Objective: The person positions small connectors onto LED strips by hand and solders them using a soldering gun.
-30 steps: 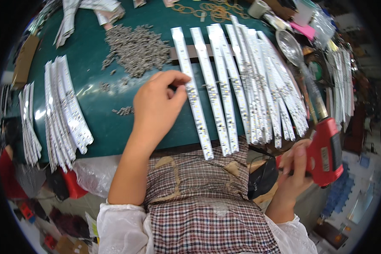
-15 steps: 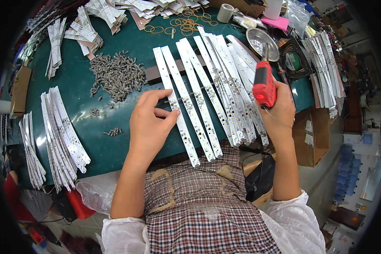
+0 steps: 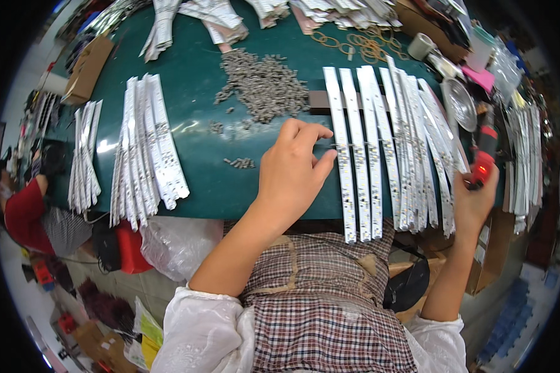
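My left hand (image 3: 295, 171) is open, thumb and curled forefinger apart at the left edge of the nearest LED strip (image 3: 342, 155). I cannot tell whether the fingertips touch it. Small metal pins stick out sideways from this strip at mid-length. More white LED strips (image 3: 410, 155) lie side by side to its right, crossing a dark bar (image 3: 318, 103) beneath their upper part. At the right end of the row, my right hand (image 3: 476, 202) is closed round the handle of a red and black soldering gun (image 3: 484, 155), its tip pointing away from me.
A heap of small metal connectors (image 3: 264, 84) lies beyond my left hand, with a few strays (image 3: 239, 163) nearer. Bundled strips (image 3: 146, 146) lie at the left. Rubber bands (image 3: 370, 45), a roll (image 3: 420, 46) and a metal dish (image 3: 459, 104) are towards the back right.
The view has swung left, so the table appears shifted right. My left fingers have drawn back slightly from the leftmost strip. The soldering gun stays in my right hand, lower at the row's right end.
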The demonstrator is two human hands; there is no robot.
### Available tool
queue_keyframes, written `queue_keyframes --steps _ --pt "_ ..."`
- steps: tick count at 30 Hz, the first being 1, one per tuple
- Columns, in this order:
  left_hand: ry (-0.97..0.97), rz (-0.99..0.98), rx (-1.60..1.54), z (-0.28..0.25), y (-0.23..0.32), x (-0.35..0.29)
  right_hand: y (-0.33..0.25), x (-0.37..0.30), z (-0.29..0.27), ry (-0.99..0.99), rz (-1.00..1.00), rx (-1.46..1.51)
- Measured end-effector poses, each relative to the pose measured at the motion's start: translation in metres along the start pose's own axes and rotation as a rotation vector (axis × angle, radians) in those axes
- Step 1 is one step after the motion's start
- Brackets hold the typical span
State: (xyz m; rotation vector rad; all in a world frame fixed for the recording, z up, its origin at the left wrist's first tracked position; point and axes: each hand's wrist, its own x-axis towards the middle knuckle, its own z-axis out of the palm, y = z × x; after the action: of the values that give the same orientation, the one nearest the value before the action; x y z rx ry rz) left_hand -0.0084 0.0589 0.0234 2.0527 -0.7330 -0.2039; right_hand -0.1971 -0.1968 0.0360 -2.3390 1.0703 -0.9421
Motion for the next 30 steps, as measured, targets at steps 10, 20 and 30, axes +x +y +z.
queue_keyframes --steps 10,20,30 --pt "0.401 -0.131 0.563 -0.088 -0.062 0.031 0.011 -0.005 -0.078 0.302 -0.005 0.306" --pt "0.312 -0.08 0.586 -0.088 -0.08 0.063 -0.006 -0.031 -0.129 0.305 0.116 0.655" --pt "0.18 -0.124 0.645 -0.1 -0.083 0.063 -0.064 -0.058 -0.099 0.198 0.218 0.61"
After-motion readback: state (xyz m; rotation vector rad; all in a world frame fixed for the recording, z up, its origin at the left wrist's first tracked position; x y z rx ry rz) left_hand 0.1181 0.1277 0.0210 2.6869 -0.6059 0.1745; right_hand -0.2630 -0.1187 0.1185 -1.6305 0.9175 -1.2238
